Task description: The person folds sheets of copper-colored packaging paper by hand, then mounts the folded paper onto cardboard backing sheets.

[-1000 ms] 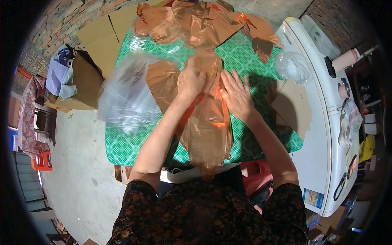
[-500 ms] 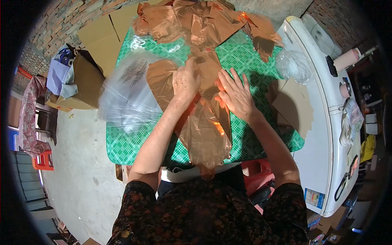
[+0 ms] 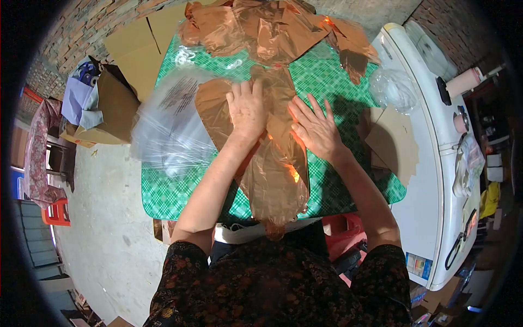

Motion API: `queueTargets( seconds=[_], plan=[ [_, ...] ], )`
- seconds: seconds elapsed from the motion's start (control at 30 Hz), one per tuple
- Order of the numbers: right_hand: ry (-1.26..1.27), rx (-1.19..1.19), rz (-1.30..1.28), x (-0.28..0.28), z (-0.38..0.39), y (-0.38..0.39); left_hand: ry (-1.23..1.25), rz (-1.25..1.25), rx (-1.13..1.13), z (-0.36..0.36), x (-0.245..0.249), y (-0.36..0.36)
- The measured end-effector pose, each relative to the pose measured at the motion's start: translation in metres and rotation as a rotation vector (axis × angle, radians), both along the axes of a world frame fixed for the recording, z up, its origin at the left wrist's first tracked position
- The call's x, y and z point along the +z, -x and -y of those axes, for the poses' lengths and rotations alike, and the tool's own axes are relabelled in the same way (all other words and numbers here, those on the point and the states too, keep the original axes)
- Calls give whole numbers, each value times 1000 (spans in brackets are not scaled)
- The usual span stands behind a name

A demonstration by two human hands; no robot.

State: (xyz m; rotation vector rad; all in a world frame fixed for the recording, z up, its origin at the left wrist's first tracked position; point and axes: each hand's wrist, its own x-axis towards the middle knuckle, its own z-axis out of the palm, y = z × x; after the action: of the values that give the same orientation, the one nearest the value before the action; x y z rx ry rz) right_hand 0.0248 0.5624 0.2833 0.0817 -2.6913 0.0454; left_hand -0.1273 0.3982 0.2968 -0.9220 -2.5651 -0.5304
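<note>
A flat, copper-coloured foil balloon (image 3: 275,185) lies lengthwise on the green checked tablecloth (image 3: 338,199), its lower end hanging over the near edge. My left hand (image 3: 248,111) rests palm down on the upper part of the foil, fingers stretched out. To its right, my right hand (image 3: 317,128) lies flat with fingers spread, its fingertips touching the foil's right edge. A rounded lobe of the foil sticks out left of my left hand. Clear plastic bags (image 3: 171,125) lie beside that lobe, partly beneath it.
More copper foil pieces (image 3: 267,30) are heaped along the far edge. At the right are a crumpled clear bag (image 3: 393,90), a cardboard piece (image 3: 392,139) and a white fridge-like appliance (image 3: 419,218) lying alongside. An open cardboard box (image 3: 117,103) stands at the left.
My left hand has gone from curled fingers on the foil to flat, stretched fingers. My right hand has shifted only slightly; its fingers remain spread.
</note>
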Motion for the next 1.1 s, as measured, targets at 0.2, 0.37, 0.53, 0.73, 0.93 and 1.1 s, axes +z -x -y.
queueTargets(
  seconds=[0.2,0.37,0.53,0.73,0.93,1.1],
  plan=[
    [22,2,2,-1,0,0,-207,-148,-435,-18,13,-9],
    [-69,-20,72,0,-2,0,89,-34,-538,-29,-6,-3],
    [-36,-15,-14,-6,-2,2,80,-48,-495,-29,-30,6],
    [-58,33,-64,-7,-4,1,84,-34,-482,-28,-29,5],
    [-146,106,8,6,14,-40,97,-65,-470,-30,-34,7],
    [-10,44,203,15,47,-91,122,-78,-456,-30,-33,7]
  ],
)
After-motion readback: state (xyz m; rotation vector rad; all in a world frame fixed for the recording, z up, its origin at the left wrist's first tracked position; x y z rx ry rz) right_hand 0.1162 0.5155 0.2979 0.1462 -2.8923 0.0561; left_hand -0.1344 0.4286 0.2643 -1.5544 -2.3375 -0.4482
